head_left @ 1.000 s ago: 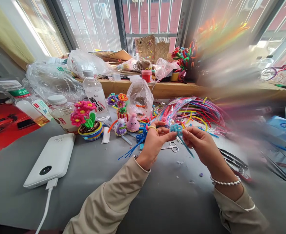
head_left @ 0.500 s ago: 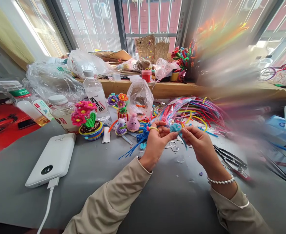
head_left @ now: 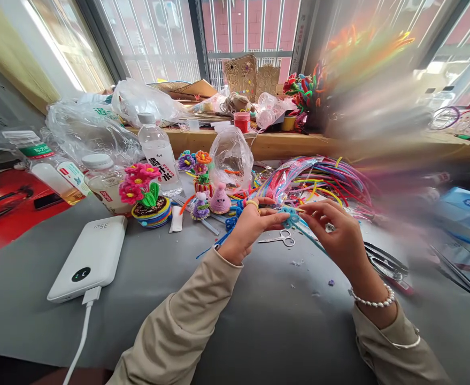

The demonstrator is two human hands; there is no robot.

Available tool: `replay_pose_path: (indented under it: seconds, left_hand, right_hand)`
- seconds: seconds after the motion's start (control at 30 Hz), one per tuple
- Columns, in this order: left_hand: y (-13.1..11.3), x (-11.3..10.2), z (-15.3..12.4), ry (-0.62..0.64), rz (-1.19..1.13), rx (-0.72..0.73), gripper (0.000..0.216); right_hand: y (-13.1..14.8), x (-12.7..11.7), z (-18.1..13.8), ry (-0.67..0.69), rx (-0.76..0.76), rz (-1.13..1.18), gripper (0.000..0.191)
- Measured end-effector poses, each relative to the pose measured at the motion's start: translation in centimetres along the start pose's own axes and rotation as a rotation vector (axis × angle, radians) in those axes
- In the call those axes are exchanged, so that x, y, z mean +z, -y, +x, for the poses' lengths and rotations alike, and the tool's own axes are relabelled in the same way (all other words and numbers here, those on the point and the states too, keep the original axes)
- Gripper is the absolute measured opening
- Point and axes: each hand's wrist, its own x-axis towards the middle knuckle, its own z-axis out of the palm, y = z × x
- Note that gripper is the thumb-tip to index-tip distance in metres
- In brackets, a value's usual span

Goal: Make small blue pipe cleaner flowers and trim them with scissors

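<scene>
My left hand (head_left: 254, 222) pinches a small light-blue fuzzy flower (head_left: 289, 215), apparently of pipe cleaner, between thumb and fingers; a yellow ring-like band circles one finger. My right hand (head_left: 337, 227) is closed at the flower's right side, its fingertips pressed together. A light-blue pipe cleaner (head_left: 311, 238) trails from the flower down into the right hand, partly hidden by it. Dark-blue pipe cleaner pieces (head_left: 231, 222) lie behind my left hand. Below the flower, small scissors (head_left: 285, 238) rest on the grey table (head_left: 283, 321).
A white power bank (head_left: 92, 254) with a cable, a pink flower pot (head_left: 148, 206), a crocheted pink figure (head_left: 220, 200) and bottles (head_left: 158, 152) stand left. Colourful pipe cleaners (head_left: 331, 179) lie behind the hands. Black-handled pliers or cutters (head_left: 387, 262) lie right of my right wrist.
My right hand has shifted slightly right and down, drawing the light-blue pipe cleaner out straighter. The flower has turned in my left hand, which has moved a little left.
</scene>
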Motion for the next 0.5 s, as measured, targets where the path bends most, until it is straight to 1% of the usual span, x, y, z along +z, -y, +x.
replay_pose_path:
  seconds: [0.07, 0.13, 0.2, 0.27, 0.37, 0.5]
  left_hand:
    - [-0.04, 0.15, -0.10, -0.010, -0.017, -0.030, 0.044]
    - [-0.10, 0.35, -0.26, -0.023, -0.048, -0.063, 0.041]
    - [-0.10, 0.52, -0.40, -0.030, -0.084, -0.082, 0.040]
    - [0.00, 0.62, -0.45, -0.037, -0.109, -0.074, 0.042]
    - [0.25, 0.62, -0.38, -0.057, -0.128, -0.038, 0.046]
    - [0.55, 0.59, -0.30, -0.070, -0.125, -0.003, 0.048]
  right_hand:
    - [-0.19, 0.09, -0.15, -0.067, -0.178, -0.134, 0.012]
    - [-0.37, 0.17, -0.28, -0.096, -0.323, -0.227, 0.013]
    - [-0.51, 0.18, -0.39, -0.105, -0.432, -0.306, 0.013]
    - [-0.57, 0.11, -0.50, -0.112, -0.503, -0.376, 0.013]
    - [-0.54, -0.03, -0.71, -0.081, -0.526, -0.464, 0.013]
    - [-0.49, -0.06, -1.02, -0.038, -0.455, -0.497, 0.013]
